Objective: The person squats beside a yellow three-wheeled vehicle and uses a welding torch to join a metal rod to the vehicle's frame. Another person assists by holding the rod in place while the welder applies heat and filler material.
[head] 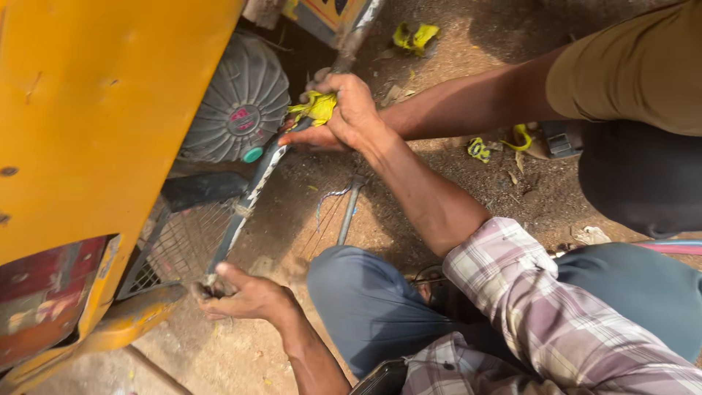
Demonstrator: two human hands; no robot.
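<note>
Presently: right hand (349,117), closed around a crumpled yellow rag (314,107) and pressing it against a long grey metal bar (252,192) running diagonally along the yellow vehicle body (95,110). Left hand (245,296), closed over the bar's lower end, beside a wire mesh panel (183,245). Another person's arm (468,106) reaches in from the right, its hand hidden behind the right hand.

Risks, as judged: rag could slip off the bar; fingers could be pinched between bar and the ribbed round cover (238,102).

Obscured: what the left fingers pinch; the bar's upper fixing, cut off at the frame's top. Loose rod (349,212) lies on the dirt ground (409,51).
</note>
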